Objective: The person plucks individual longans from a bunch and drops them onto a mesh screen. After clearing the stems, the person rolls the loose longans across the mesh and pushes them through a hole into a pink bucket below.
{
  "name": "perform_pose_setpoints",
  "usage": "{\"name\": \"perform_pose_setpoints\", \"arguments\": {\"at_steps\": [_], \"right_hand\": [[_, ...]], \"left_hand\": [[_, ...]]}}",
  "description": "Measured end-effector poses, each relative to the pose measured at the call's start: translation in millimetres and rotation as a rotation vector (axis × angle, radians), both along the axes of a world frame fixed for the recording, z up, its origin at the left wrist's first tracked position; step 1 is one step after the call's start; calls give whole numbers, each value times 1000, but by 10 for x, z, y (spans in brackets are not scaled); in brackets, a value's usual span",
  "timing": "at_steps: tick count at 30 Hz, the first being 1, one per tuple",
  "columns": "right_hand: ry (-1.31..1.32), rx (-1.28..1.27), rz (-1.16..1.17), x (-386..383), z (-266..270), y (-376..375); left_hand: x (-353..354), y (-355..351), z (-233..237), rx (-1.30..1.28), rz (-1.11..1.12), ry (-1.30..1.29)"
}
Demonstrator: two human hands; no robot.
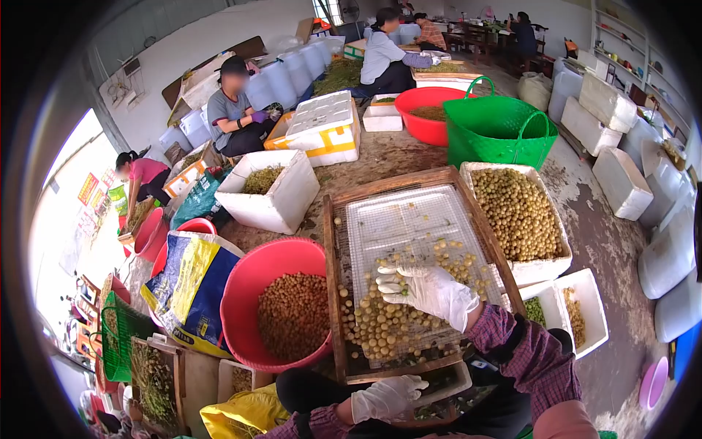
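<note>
My right hand [424, 291], in a white glove, is spread over small round yellowish fruits [384, 322] on a white mesh screen [395, 219]. The mesh lies inside a wooden frame [333, 293]. My left hand [387, 399], also gloved, is below the frame's near edge, over a white box [453, 384] with fruit and leaves; its fingers point right and nothing shows in them. Left of the frame is a red basin [238, 293] of brownish fruits. A white foam box [563, 234] full of yellowish fruits stands at the right.
A green basket [501, 132], a red tub [413, 124] and foam boxes [285, 197] stand ahead. Small foam boxes [589, 293] are at the right. A blue and yellow sack [190, 285] lies left. Several people sit or bend farther off, including one [230, 110] beside boxes.
</note>
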State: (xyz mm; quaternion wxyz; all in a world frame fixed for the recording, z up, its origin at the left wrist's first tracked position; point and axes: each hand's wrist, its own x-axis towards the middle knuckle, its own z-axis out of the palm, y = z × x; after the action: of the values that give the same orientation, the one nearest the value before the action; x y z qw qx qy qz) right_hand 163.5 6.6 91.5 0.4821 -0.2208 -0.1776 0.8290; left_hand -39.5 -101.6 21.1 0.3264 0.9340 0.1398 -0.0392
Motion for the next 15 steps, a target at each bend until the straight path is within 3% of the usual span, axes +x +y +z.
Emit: {"name": "perform_pose_setpoints", "arguments": {"at_steps": [1,4,10,13,15], "right_hand": [[8,-33,-14,-50,-24,-6],[-188,78,-10,-226,-21,45],[-288,255,81,-689,169,162],[-259,356,105,-1139,172,378],[-421,417,102,-1608,259,528]], "left_hand": [[0,70,94,-24,-82,154],[-122,158,147,-82,-3,62],[-184,170,618,-325,353,144],[-285,143,362,-362,286,-65],[-243,137,541,-233,241,-9]]}}
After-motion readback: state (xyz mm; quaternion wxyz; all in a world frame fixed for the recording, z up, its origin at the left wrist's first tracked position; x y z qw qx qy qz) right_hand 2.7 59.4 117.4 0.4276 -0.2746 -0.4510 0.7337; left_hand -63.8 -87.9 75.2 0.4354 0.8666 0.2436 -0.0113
